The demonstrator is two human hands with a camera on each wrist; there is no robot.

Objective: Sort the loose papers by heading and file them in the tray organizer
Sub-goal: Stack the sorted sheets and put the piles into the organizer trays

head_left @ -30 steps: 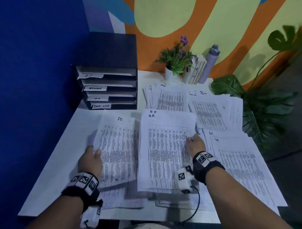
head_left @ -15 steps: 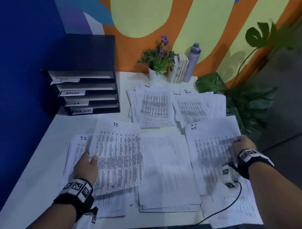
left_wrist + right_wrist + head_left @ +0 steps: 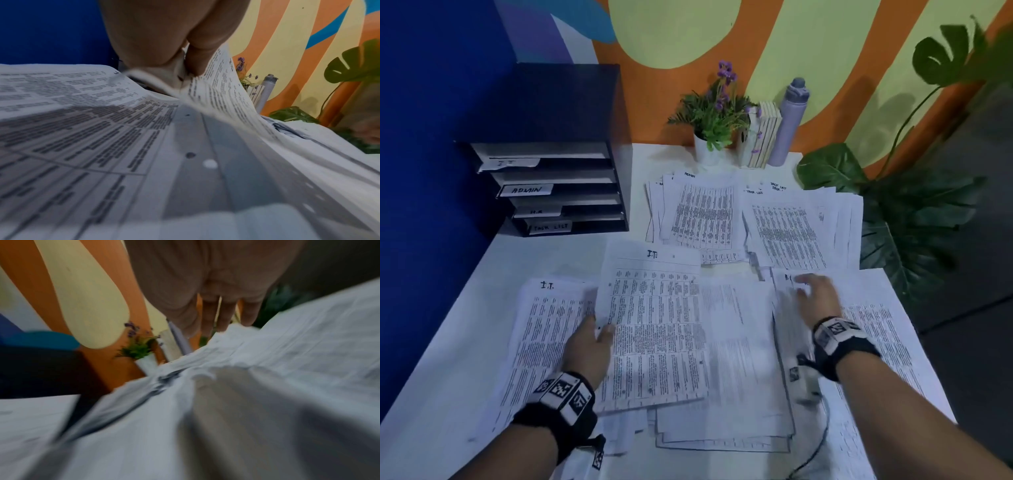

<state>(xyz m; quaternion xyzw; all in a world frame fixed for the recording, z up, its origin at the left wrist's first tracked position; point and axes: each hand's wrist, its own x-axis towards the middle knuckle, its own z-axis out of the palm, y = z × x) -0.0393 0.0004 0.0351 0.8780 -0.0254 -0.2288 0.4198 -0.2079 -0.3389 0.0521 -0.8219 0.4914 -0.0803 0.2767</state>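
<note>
Landmark: the tray organizer (image 3: 558, 192), at the far left of the worktop (image 3: 438, 342), with slots labelled I.T., ADMIN, H.R. and TASK LIST.
Left grip: the left hand (image 3: 587, 346) is closed in a pinch on the left margin of an I.T. sheet (image 3: 654, 325); in the left wrist view the margin is seen curled up between thumb and fingers (image 3: 197, 53).
Right grip: the right hand (image 3: 816, 298) is open, its straight fingers laid on the H.R. pile (image 3: 876, 335), the pile farthest from the organizer; the view is blurred.
Task papers: an I.T. pile (image 3: 544, 329) lies in front of the organizer; ADMIN pile (image 3: 702, 219) and TASK LIST pile (image 3: 798, 233) lie just beside it, towards the plant pot (image 3: 707, 150).
Risk, mixing: piles overlap at their edges, so a sheet below may be dragged along with the pinched one.
Risk, creasing: a one-margin pinch lets the sheet sag and fold.
Risk, spill: the H.R. pile is judged close to the worktop edge opposite the organizer; a push could slide sheets off.
Open room: bare worktop is seen directly before the organizer slots and along its side edge.
</note>
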